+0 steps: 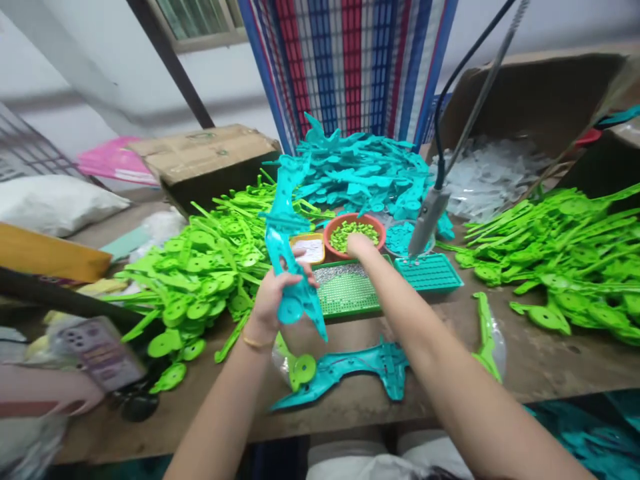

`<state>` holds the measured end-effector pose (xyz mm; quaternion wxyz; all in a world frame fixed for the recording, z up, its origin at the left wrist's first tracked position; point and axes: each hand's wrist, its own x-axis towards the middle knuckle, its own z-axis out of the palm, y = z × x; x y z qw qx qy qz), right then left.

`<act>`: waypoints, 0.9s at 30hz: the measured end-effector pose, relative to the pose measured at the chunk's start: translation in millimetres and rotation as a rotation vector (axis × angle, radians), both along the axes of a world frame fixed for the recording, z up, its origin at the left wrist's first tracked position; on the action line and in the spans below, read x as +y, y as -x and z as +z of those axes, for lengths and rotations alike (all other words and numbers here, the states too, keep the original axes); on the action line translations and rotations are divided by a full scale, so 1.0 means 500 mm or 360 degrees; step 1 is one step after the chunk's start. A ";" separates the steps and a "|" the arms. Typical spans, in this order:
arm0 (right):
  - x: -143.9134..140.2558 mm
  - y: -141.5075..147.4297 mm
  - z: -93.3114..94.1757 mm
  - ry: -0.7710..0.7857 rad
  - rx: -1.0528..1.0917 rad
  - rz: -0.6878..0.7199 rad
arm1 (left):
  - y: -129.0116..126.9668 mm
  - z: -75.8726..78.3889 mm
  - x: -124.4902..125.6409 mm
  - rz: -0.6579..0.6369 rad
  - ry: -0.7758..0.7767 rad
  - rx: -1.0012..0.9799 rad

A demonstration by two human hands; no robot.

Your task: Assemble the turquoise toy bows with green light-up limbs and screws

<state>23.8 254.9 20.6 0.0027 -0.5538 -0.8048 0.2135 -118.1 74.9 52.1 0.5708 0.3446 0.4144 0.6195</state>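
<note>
My left hand point(273, 300) is closed around a teal plastic part point(281, 250), long and winged, held upright above the table. My right hand point(361, 244) reaches into an orange bowl point(327, 245) of small light-green pieces point(345, 233); its fingertips are hidden among them. Below my hands, a second teal plastic part point(360, 363) lies on the table, with a green disc-ended arm point(303, 370) against its left end. A green perforated tray point(350, 297) sits in front of the bowl, and a yellow-rimmed dish point(309, 248) with whitish contents stands left of it.
Green arms are heaped at left point(200, 267) and right point(565, 253), with a teal pile point(360, 167) behind. An electric screwdriver point(429, 220) hangs over a teal tray point(430, 273). A phone point(103, 350) stands at left; a green arm with a clear piece point(487, 337) lies at right.
</note>
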 end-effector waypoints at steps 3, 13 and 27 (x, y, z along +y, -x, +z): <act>0.006 -0.011 -0.007 -0.0045 0.0162 -0.0144 | 0.021 -0.026 -0.095 0.0031 0.0048 0.0068; -0.241 -0.074 -0.027 0.0055 0.1601 -0.0051 | -0.022 -0.070 -0.161 0.0288 -0.0062 -0.0357; -0.471 -0.143 -0.073 0.0091 0.1499 0.0350 | -0.109 -0.077 -0.169 0.0400 -0.0041 -0.0367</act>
